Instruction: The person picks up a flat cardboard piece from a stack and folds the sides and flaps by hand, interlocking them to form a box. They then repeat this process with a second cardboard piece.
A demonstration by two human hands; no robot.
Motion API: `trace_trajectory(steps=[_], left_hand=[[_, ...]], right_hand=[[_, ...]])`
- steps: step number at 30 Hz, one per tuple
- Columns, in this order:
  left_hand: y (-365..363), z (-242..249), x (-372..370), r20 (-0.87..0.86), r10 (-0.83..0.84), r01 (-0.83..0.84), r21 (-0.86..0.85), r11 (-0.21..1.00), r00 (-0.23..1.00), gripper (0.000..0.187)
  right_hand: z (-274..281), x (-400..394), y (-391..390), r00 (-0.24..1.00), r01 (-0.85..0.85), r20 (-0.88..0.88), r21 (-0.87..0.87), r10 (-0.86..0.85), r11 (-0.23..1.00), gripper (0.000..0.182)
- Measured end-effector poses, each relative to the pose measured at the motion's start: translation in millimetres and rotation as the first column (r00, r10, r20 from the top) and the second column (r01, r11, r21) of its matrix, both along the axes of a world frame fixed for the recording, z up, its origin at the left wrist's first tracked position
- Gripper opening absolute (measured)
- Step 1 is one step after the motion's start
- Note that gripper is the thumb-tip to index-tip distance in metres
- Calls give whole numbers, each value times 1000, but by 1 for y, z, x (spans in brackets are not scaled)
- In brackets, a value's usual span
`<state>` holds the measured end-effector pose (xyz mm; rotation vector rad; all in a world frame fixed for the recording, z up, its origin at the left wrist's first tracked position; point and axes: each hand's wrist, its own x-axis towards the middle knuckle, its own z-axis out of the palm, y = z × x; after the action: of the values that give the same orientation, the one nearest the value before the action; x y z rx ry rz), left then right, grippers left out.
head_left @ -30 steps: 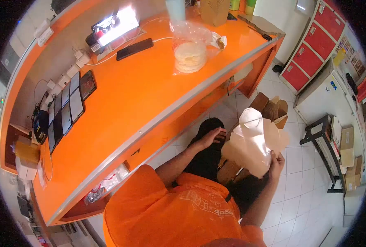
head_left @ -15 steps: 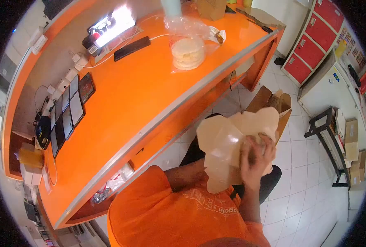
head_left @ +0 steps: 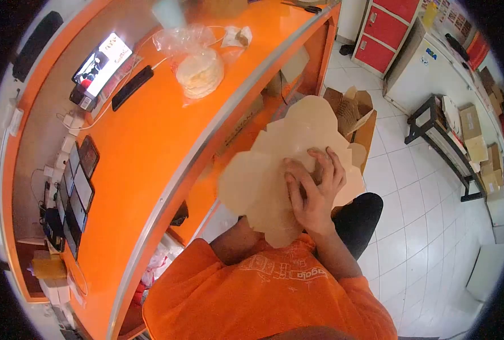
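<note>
An unfolded brown cardboard takeaway box [head_left: 255,178] with scalloped flaps is spread above my lap. My right hand [head_left: 318,195] rests on its inner face, fingers apart and bent, fingertips touching the card. From the left, my left forearm [head_left: 233,242] reaches under the box; the card hides that hand and its fingers. Beyond the box, on the floor side, stands an open brown carton [head_left: 365,133] with more folded card inside.
The orange counter [head_left: 144,147] carries a stack of round flatbreads [head_left: 200,73] in clear plastic, a black phone [head_left: 132,88], a lit screen [head_left: 102,65] and several more phones [head_left: 82,190]. A black-framed stand [head_left: 439,141] holds papers and boxes at right.
My view has shifted, so the counter sits further left and higher. The takeaway box is turned and lies flatter, and my right hand's fingers have spread wider on it.
</note>
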<state>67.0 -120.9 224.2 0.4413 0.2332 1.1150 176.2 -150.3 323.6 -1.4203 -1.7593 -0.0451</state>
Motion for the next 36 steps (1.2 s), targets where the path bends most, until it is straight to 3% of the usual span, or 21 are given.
trace_trajectory(steps=[8,11,17,26,36], left_hand=[[0,7,-7,-3,27,-27,9,1000,1000,50],[1,10,-12,-18,28,-28,28,999,999,49],[-1,15,-5,-16,14,-13,34,999,1000,47],[-8,12,1,-19,15,-14,24,1000,1000,43],[-10,14,5,-7,30,-30,35,999,1000,38]], right_hand=[[4,-2,-8,992,23,127,-29,-19,999,31],[4,13,-10,996,-93,-8,-107,93,990,29],[9,18,-17,973,-216,85,20,214,976,34],[8,7,-11,994,-110,2,-43,110,993,45],[7,-5,-16,993,-64,97,-78,72,995,44]])
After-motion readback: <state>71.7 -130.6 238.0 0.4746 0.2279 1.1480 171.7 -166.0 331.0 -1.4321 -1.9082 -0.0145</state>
